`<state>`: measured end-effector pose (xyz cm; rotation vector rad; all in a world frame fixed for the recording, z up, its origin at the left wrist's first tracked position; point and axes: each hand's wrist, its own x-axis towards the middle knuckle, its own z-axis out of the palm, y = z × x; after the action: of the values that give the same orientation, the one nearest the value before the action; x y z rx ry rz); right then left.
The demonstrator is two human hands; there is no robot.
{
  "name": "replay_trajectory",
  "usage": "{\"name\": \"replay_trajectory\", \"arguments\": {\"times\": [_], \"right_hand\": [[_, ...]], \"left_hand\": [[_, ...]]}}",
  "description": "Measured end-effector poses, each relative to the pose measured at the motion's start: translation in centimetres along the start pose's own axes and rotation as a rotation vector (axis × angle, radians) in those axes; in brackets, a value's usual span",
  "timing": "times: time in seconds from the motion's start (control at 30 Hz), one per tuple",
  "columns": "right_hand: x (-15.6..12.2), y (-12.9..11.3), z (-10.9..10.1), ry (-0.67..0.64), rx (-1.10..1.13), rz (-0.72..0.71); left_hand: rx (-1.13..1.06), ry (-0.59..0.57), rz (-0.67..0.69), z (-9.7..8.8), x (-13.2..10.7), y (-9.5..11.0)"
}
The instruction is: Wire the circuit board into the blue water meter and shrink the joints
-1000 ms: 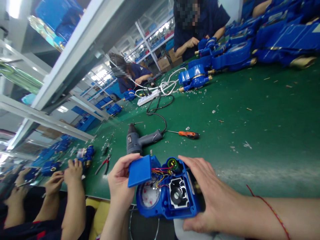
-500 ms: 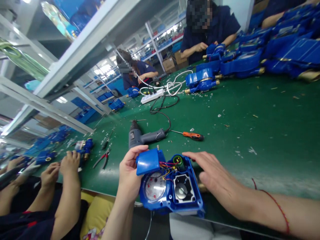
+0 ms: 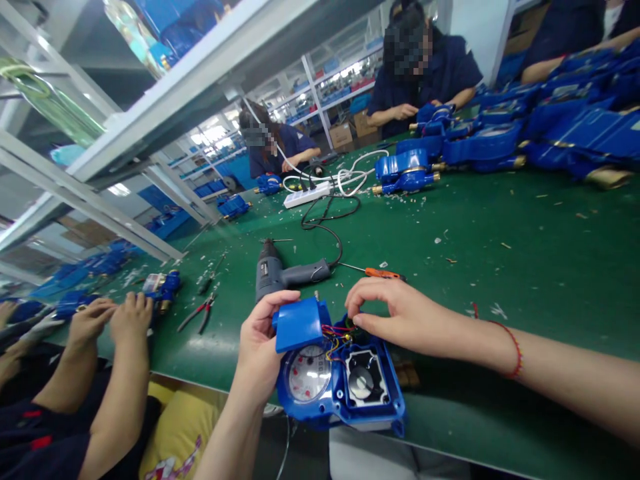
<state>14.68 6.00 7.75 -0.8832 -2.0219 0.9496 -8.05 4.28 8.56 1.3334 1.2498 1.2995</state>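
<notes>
An opened blue water meter (image 3: 345, 393) sits at the near edge of the green table (image 3: 525, 267), showing a dial, a black motor part and coloured wires. My left hand (image 3: 260, 347) grips its left side and props up the hinged blue lid (image 3: 299, 325). My right hand (image 3: 400, 313) reaches over the top of the meter, fingers curled in a pinch at the wired compartment; what they pinch is hidden.
A grey electric drill (image 3: 285, 273) and an orange-handled screwdriver (image 3: 380, 273) lie just beyond the meter. Pliers (image 3: 200, 310) lie to the left near a co-worker's hands (image 3: 115, 317). A white power strip (image 3: 307, 195) and several blue meters (image 3: 500, 140) sit farther back, where two people work.
My right hand left the meter's right side, moved up and curled its fingers onto the wired compartment at the top. My left hand kept hold of the lid and body.
</notes>
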Motion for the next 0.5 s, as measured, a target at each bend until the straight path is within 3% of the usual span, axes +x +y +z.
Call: {"name": "replay_trajectory", "arguments": {"times": [0.13,0.27,0.5], "right_hand": [[-1.2,-0.6,-0.8,-0.004,-0.047,-0.065],[-3.2,-1.9,-1.6,-0.135,-0.199,-0.148],[-4.9,-3.5,-0.6,-0.276,-0.406,-0.154]], "left_hand": [[0.005,0.005,-0.013,-0.3,-0.3,-0.4],[-0.010,0.008,-0.021,-0.4,-0.6,-0.4],[0.101,0.029,0.052,-0.5,-1.5,-0.2]]}}
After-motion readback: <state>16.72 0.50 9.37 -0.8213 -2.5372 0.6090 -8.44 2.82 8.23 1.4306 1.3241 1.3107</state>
